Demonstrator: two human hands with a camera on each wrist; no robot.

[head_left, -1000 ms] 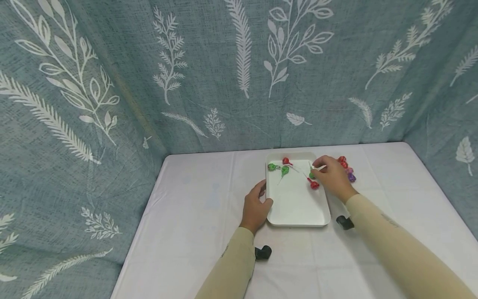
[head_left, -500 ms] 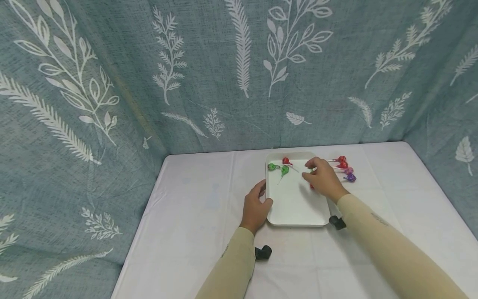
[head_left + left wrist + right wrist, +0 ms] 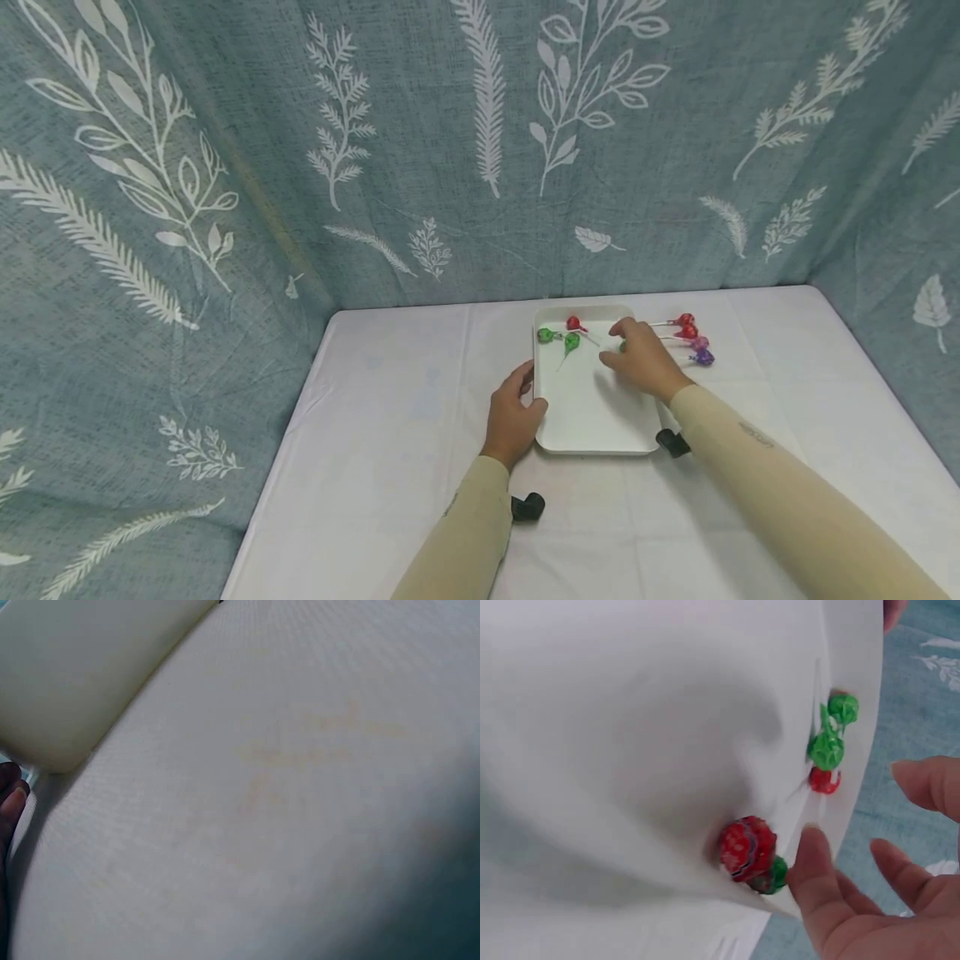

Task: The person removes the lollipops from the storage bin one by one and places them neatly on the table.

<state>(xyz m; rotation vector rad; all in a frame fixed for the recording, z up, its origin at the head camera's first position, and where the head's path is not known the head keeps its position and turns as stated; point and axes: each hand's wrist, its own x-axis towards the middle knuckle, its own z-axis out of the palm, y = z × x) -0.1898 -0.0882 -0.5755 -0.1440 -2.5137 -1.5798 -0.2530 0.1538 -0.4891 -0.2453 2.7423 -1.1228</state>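
Note:
A white tray lies on the cloth-covered table. At its left side my left hand grips the rim, thumb over the edge; in the left wrist view only some fingertips show by the tray's corner. Over the tray's right half is my right hand, its fingers spread with nothing seen between them. Just beside those fingers, a red lollipop and a green lollipop lie against the tray's wall. Two green lollipops and one red lollipop sit near the far left corner.
Right of the tray, several lollipops lie on the white tablecloth: two red ones, a pink one and a purple one. A blue-green leaf-patterned curtain hangs behind the table. Black wrist cameras stick out from both sleeves.
My right hand has come away from the green lollipop's stick and moved left over the tray, uncovering the lollipops on the cloth. The left hand has stayed at the rim.

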